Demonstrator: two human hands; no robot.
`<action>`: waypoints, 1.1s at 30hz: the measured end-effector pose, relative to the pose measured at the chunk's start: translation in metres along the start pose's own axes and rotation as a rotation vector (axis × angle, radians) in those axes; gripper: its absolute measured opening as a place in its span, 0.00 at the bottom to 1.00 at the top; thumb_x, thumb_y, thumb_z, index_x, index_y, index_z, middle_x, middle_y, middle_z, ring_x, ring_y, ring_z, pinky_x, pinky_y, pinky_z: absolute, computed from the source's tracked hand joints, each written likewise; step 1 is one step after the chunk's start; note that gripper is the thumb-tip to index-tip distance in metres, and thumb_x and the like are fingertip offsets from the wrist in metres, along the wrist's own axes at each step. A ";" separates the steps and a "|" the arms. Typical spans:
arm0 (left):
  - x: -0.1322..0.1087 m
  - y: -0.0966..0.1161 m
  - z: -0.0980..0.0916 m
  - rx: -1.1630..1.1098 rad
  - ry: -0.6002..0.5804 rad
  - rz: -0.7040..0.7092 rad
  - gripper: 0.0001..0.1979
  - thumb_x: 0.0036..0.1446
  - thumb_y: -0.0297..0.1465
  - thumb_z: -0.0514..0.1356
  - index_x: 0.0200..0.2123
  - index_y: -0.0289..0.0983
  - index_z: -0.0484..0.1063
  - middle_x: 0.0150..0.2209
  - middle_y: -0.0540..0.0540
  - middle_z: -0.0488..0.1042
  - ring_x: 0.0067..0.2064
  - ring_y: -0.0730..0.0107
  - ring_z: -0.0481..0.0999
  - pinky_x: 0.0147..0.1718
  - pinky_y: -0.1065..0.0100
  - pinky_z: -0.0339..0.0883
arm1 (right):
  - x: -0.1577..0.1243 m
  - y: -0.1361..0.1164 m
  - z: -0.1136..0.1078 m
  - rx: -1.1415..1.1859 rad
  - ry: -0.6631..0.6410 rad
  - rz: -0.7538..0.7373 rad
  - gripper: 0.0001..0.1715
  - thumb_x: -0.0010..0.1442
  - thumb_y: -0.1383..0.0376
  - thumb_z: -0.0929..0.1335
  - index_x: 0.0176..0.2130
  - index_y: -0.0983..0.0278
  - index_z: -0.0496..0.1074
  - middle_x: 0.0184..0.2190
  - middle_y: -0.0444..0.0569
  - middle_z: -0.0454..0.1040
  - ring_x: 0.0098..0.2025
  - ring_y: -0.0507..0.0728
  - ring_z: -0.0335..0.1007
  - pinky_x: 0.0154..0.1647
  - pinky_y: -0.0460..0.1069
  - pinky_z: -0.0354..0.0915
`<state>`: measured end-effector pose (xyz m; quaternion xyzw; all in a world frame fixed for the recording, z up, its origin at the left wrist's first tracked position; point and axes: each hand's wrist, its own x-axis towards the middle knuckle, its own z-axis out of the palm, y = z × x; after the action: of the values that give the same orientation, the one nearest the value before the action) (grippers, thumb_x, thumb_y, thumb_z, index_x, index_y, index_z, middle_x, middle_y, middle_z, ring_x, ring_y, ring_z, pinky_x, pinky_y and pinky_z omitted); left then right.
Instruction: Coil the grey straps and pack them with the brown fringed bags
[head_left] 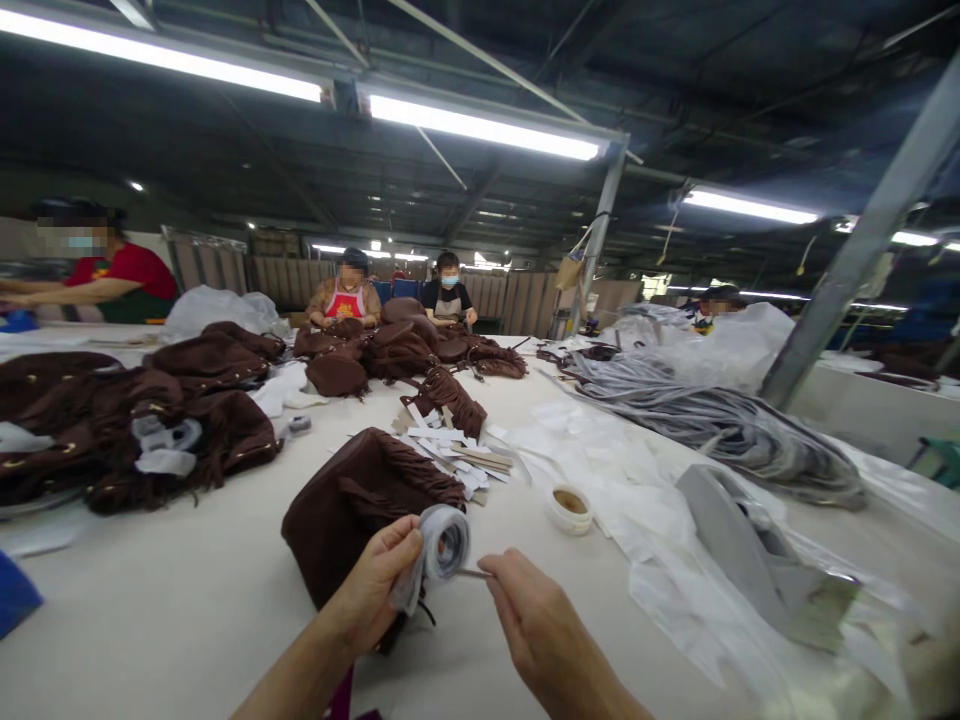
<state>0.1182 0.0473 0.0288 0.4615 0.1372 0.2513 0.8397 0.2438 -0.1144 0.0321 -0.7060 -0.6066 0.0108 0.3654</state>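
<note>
My left hand (373,590) is closed around a roll of grey tape (442,543), held just above the table near the front edge. My right hand (536,620) pinches the thin free end of the tape (472,573), a little to the right of the roll. Directly behind my left hand lies a brown fringed suede bag (360,500) on the white table (187,610).
Piles of brown fringed bags (135,420) cover the left and far side. White paper strips (457,455), a small round tub (570,507), clear plastic sheets (675,560) and a heap of grey straps (720,425) lie to the right. Other people sit at the table's far end.
</note>
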 end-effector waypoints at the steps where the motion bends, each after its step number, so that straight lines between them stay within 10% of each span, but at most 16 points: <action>1: 0.000 -0.001 0.000 0.003 -0.002 -0.002 0.19 0.44 0.39 0.73 0.33 0.33 0.75 0.28 0.47 0.75 0.27 0.75 0.71 0.28 0.76 0.64 | 0.000 0.000 0.001 -0.053 -0.006 0.008 0.16 0.65 0.67 0.54 0.38 0.63 0.67 0.33 0.51 0.71 0.34 0.56 0.69 0.35 0.48 0.62; 8: 0.000 -0.004 -0.003 0.038 -0.029 -0.008 0.18 0.45 0.39 0.72 0.34 0.33 0.75 0.28 0.48 0.75 0.27 0.76 0.70 0.28 0.77 0.64 | 0.010 -0.020 -0.010 0.011 -0.062 0.286 0.16 0.67 0.62 0.56 0.28 0.62 0.60 0.19 0.43 0.72 0.23 0.51 0.67 0.29 0.44 0.57; 25: 0.003 0.000 -0.002 0.055 0.072 -0.003 0.20 0.39 0.36 0.75 0.34 0.34 0.76 0.27 0.48 0.76 0.25 0.73 0.73 0.25 0.75 0.67 | 0.030 -0.015 -0.017 0.426 -0.205 0.373 0.16 0.61 0.62 0.61 0.24 0.64 0.66 0.18 0.40 0.66 0.15 0.47 0.64 0.13 0.40 0.52; 29: 0.003 0.002 -0.001 0.063 0.076 -0.009 0.20 0.39 0.37 0.75 0.34 0.33 0.76 0.28 0.46 0.77 0.27 0.70 0.74 0.28 0.74 0.68 | 0.035 -0.006 -0.022 0.416 -0.033 0.204 0.13 0.58 0.66 0.65 0.23 0.65 0.71 0.33 0.47 0.72 0.36 0.52 0.72 0.37 0.44 0.65; 33: 0.005 0.000 0.000 0.051 0.053 -0.031 0.21 0.39 0.38 0.75 0.35 0.33 0.76 0.28 0.46 0.77 0.29 0.70 0.76 0.31 0.74 0.69 | 0.044 0.007 -0.021 0.690 -0.114 0.116 0.09 0.57 0.65 0.67 0.28 0.65 0.76 0.58 0.51 0.64 0.63 0.59 0.54 0.63 0.52 0.50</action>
<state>0.1221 0.0498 0.0290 0.4738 0.1730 0.2471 0.8274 0.2704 -0.0868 0.0623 -0.5725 -0.5456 0.2749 0.5467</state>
